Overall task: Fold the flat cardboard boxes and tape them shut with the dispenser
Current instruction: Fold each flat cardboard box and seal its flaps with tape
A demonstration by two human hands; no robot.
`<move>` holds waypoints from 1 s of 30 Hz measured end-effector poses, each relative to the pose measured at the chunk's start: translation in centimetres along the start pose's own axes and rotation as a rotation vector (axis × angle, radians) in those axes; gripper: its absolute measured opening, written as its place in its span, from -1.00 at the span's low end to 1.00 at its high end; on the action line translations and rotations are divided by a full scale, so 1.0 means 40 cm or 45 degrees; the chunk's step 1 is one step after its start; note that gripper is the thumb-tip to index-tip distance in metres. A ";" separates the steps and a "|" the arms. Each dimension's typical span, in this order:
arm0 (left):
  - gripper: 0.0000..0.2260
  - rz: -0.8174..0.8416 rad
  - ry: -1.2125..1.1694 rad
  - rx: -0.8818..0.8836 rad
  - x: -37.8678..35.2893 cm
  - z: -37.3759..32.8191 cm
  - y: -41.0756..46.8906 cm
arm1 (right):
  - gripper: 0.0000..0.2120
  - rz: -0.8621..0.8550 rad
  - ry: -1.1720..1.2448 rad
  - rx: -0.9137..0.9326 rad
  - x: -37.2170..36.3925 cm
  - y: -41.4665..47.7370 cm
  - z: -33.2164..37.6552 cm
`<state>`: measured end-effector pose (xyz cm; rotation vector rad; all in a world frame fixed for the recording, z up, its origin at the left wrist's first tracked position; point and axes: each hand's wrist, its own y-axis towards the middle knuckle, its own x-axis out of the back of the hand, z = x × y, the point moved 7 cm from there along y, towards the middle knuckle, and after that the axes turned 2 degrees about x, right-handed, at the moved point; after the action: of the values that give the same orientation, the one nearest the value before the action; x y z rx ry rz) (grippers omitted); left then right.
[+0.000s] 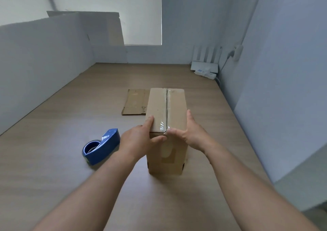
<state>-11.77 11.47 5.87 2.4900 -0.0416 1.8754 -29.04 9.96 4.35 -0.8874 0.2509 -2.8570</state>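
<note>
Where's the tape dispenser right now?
Head view: the blue tape dispenser lies on the table, left of the taped box and left of the left hand, which does not touch it.

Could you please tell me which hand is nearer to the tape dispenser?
Left. The left hand presses the near-left corner of the box, just right of the dispenser and apart from it. The right hand is on the near-right corner, farther right.
</note>
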 end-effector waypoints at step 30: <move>-0.29 -0.079 0.041 -0.179 -0.019 0.016 0.037 | -0.07 -0.288 -0.352 -0.284 -0.015 0.041 0.047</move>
<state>-11.42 9.99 4.96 2.3421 -0.0915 1.8204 -27.35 8.24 5.23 -1.4237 0.4702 -2.8962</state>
